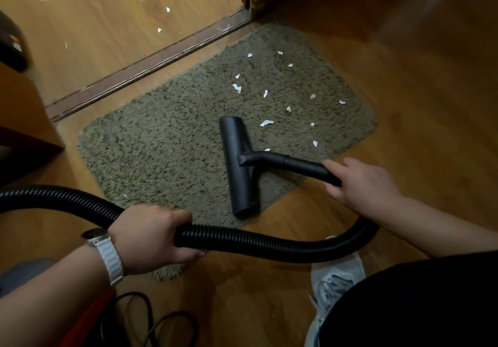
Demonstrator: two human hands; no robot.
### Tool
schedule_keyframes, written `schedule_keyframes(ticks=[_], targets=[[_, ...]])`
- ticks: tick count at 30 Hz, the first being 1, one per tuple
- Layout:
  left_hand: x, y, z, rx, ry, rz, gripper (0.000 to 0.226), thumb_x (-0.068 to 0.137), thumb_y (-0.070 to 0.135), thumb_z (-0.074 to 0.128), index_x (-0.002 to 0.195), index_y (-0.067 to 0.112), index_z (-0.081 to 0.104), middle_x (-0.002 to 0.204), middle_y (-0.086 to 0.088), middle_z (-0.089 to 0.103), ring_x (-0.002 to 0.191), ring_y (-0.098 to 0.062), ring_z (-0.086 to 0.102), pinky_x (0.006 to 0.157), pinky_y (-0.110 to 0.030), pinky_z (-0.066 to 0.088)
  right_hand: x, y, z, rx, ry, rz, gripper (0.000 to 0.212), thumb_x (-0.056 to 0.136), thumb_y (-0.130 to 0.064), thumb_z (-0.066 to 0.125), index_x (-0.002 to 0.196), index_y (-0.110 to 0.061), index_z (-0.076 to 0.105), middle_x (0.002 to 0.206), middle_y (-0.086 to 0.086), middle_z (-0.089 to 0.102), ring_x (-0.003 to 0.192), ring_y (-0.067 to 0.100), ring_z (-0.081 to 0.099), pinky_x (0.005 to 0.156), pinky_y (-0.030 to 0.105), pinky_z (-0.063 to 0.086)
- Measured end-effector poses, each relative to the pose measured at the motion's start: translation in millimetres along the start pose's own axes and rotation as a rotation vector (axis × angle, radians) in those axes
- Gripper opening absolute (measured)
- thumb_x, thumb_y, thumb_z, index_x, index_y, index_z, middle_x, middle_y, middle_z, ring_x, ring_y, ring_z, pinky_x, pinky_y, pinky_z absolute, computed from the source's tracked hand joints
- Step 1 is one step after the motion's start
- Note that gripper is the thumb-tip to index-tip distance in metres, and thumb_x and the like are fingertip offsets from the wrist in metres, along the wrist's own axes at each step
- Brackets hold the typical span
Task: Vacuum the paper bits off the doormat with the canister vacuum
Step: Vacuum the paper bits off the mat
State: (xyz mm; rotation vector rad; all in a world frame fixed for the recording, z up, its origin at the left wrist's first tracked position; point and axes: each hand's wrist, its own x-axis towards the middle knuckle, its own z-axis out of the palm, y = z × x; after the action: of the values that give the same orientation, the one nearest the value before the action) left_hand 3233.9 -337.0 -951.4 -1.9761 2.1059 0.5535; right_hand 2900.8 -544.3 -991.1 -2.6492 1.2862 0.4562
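From the head camera: one olive shag doormat (167,142) lies on the wooden floor (404,91), its far edge close along a dark threshold strip (151,66). White paper bits (266,123) are scattered over the mat's right half. About thirteen can be counted there, plus one tiny speck near the left front edge. A few more scraps lie on the floor beyond the threshold.

One black T-shaped nozzle (237,158) rests flat on the mat, left of most of the scraps. Its near end reaches the mat's front edge. One rigid black tube (301,165) runs from the nozzle's middle toward the right, and a single scrap shows just beside the joint. One ribbed black hose (256,241) curves from the left edge of the view, across the front, and up behind the right wrist.

Two hands are in view. The right hand (358,182) clasps the tube, fingers wrapped underneath and thumb laid along the top. The left hand (153,235) is clenched round the hose, and one watch (107,252) with a pale strap sits on that wrist.

One dark cord (161,319) loops on the floor at the bottom, and one light-coloured shoe (334,282) stands at the lower right.
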Motion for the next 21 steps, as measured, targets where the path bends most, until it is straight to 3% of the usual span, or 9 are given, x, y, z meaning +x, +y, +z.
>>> schedule_keyframes(ticks=[4,9,13,16,21], targets=[[1.4,1.2,-1.3,0.022,-0.027,0.004,0.077,0.058,0.094,0.024,0.087,0.031,0.06,0.058,0.01,0.049,0.061,-0.011,0.062,0.053,-0.026,0.041,-0.1,-5.1,0.1,-0.017,-0.016,-0.064,0.053,0.093,-0.051,0.053,0.142,-0.032,0.047,0.103,0.002,0.058,0.088,0.026,0.062,0.058,0.029,0.04],[2.0,0.2,0.4,-0.018,0.009,-0.005,0.094,0.052,0.1,-0.002,0.083,0.033,0.055,0.06,0.011,0.053,0.059,-0.009,0.06,0.051,-0.025,0.044,7.2,9.3,-18.7,-0.051,0.036,0.03,0.054,0.092,-0.051,0.056,0.143,-0.037,0.046,0.105,0.001,0.059,0.097,0.027,0.063,0.062,0.031,0.043],[5.9,-0.1,-0.4,-0.032,0.018,-0.019,0.076,0.057,0.1,0.013,0.075,0.034,0.045,0.055,0.011,0.045,0.054,-0.01,0.055,0.049,-0.025,0.041,16.6,10.5,-28.7,-0.062,0.045,0.084,0.051,0.093,-0.051,0.053,0.142,-0.038,0.045,0.102,0.001,0.057,0.093,0.027,0.061,0.06,0.032,0.046],[5.5,-0.9,-1.4,0.011,0.011,-0.006,0.084,0.057,0.099,0.004,0.077,0.033,0.05,0.05,0.013,0.038,0.048,-0.007,0.044,0.045,-0.023,0.032,16.5,-6.6,-23.1,-0.048,0.024,-0.012,0.055,0.093,-0.051,0.053,0.145,-0.037,0.042,0.106,0.001,0.058,0.094,0.027,0.063,0.061,0.031,0.044],[1.8,-3.7,1.8,0.031,-0.062,0.016,0.067,0.063,0.089,0.029,0.082,0.03,0.056,0.057,0.009,0.049,0.057,-0.012,0.06,0.053,-0.028,0.049,10.7,-25.5,-7.9,-0.033,0.001,-0.116,0.055,0.092,-0.049,0.056,0.144,-0.034,0.047,0.104,0.003,0.06,0.087,0.029,0.064,0.058,0.031,0.039]])
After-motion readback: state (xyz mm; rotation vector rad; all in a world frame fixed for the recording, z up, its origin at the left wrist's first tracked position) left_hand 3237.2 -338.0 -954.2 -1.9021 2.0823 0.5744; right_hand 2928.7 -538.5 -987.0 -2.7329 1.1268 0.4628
